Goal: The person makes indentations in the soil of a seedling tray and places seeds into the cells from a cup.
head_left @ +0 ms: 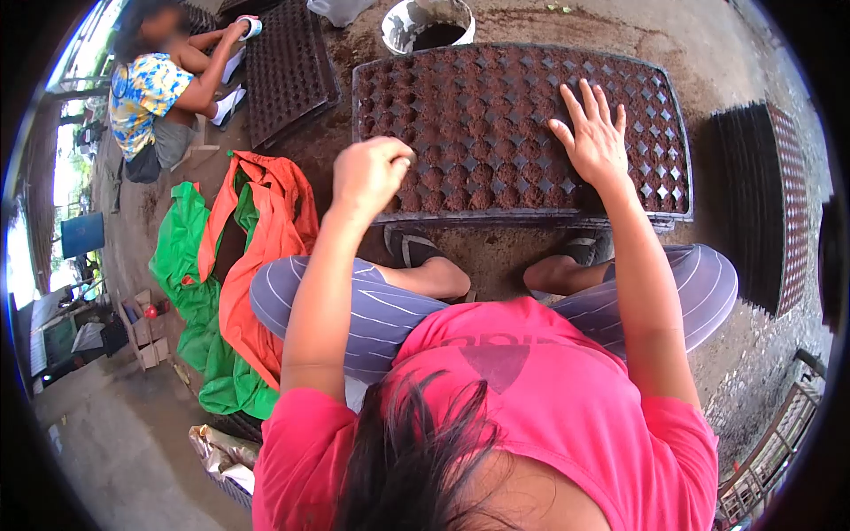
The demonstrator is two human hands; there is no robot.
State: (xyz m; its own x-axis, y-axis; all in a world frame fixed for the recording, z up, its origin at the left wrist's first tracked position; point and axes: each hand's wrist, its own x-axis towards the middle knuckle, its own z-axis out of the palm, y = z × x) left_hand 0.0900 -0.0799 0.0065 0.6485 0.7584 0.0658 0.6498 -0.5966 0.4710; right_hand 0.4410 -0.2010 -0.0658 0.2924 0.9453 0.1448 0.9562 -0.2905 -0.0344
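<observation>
A black seedling tray [522, 133] lies in front of me, its many cells filled with dark brown soil; some ridges between cells show bare at the right. My right hand [591, 133] rests flat on the tray's right part with its fingers spread. Over the tray's left edge is my left hand [372, 175], its fingers curled together near the thumb; what they hold, if anything, is too small to make out. More tray edges show beneath the top one.
A white bucket [428, 25] with dark soil stands behind the tray. Red and green sacks [257, 257] lie at the left. Stacked trays [761, 203] stand at the right. At the upper left a co-worker [159, 88] sits beside another black tray [288, 75], holding a white container.
</observation>
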